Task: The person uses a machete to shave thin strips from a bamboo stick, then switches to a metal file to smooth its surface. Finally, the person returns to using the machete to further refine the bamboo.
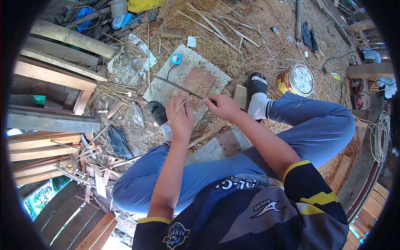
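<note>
Both hands are working near the middle of the frame: the left hand (180, 114) is pinching a thin strip (178, 110) between closed fingers, and the right hand (223, 107) is gripping a long knife (177, 86), its blade pointing to the upper left over a grey slab (191, 60). Whether blade and strip are touching, I cannot tell. Because the blade is lying so near the left fingers, a too strong push or uneven resistance could cause a cut. On the shirt (246, 225), a word like "BOGIBO" is showing, and a crest seemingly beginning "PERA"; the bucket (302, 80) label I am not managing to read.
</note>
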The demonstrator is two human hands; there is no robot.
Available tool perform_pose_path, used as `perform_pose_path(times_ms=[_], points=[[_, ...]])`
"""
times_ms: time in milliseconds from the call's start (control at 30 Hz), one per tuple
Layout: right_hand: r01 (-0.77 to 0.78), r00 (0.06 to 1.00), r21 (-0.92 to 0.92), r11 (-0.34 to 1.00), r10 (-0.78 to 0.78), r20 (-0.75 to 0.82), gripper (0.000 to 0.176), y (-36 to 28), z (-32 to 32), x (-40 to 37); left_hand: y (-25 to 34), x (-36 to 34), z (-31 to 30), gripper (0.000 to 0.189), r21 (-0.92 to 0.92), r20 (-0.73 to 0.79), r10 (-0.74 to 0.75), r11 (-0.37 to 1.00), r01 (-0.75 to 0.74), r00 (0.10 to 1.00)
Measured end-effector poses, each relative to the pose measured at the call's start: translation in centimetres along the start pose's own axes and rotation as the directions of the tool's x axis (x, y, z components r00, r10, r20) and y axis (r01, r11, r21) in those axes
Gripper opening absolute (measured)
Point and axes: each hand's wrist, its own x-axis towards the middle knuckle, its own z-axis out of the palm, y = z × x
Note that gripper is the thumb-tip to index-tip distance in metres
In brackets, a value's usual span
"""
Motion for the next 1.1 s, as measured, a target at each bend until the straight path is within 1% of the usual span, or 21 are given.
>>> perform_pose_path(times_ms=[67, 167, 267, 367, 467, 567, 667, 767, 800, 900, 967, 1000, 1100], points=[[0.096, 0.995, -0.007, 0.995, -0.096, -0.022, 0.063, -0.3, 0.3, -0.2, -0.1, 0.0, 0.1, 0.007, -0.006, -0.005, -0.023, 1.0, 0.023, 1.0], [-0.097, 0.995, -0.002, 0.995, 0.097, 0.014, 0.063, 1.6, 0.4, -0.1, -0.1, -0.3, 0.1, 0.008, -0.024, -0.035, -0.055, 0.998, 0.054, 0.998], [-0.221, 0.974, 0.009, 0.975, 0.221, -0.046, 0.064, 5.2, 0.8, 0.2, 0.2, 0.0, 0.1, 0.008, -0.017, -0.034, -0.086, 0.996, 0.085, 0.996], [-0.15, 0.987, -0.025, 0.988, 0.151, 0.047, 0.066, 2.6, -0.7, 0.0, 0.2, 0.3, 0.5, 0.007, -0.017, -0.029, -0.121, 0.993, 0.12, 0.992], [-0.045, 0.996, -0.051, 0.998, 0.049, 0.08, 0.068, 1.4, -0.9, -0.3, 0.1, 0.3, 0.1, 0.007, -0.034, -0.02, -0.148, 0.988, 0.147, 0.989], [-0.27, 0.96, -0.035, 0.962, 0.272, 0.068, 0.069, 4.7, 0.0, 0.3, -0.3, -0.1, 0.1, 0.007, -0.042, -0.053, -0.129, 0.991, 0.126, 0.99], [-0.28, 0.96, -0.049, 0.959, 0.281, 0.014, 0.071, 7.2, 0.7, 0.4, 0.2, 0.3, 0.4, 0.006, -0.051, -0.023, -0.105, 0.993, 0.104, 0.994], [-0.177, 0.981, -0.064, 0.982, 0.181, 0.066, 0.074, 4.3, -0.5, 0.1, 0.5, 0.5, 0.0, 0.006, -0.026, -0.014, -0.141, 0.99, 0.141, 0.99], [-0.155, 0.984, -0.075, 0.985, 0.16, 0.079, 0.074, 4.3, -0.3, 0.0, 0.3, 0.3, -0.3, 0.007, -0.029, -0.013, -0.147, 0.989, 0.147, 0.989], [-0.286, 0.957, -0.127, 0.95, 0.289, 0.011, 0.073, 6.4, 1.1, 0.1, -0.2, 0.5, -0.9, 0.008, -0.039, -0.024, -0.168, 0.985, 0.167, 0.985], [-0.35, 0.935, -0.125, 0.928, 0.354, 0.014, 0.073, 8.9, 1.4, 0.0, -0.3, 0.4, -0.5, 0.007, -0.069, -0.04, -0.207, 0.977, 0.204, 0.978], [-0.386, 0.921, -0.125, 0.914, 0.39, 0.013, 0.073, 8.9, 0.8, -0.3, -0.3, 0.4, -0.3, 0.007, -0.068, -0.048, -0.193, 0.98, 0.189, 0.98], [-0.249, 0.967, -0.067, 0.966, 0.251, 0.04, 0.077, 8.0, 0.2, -0.5, -0.6, 0.4, 0.2, 0.008, -0.06, -0.073, -0.16, 0.986, 0.156, 0.984]])
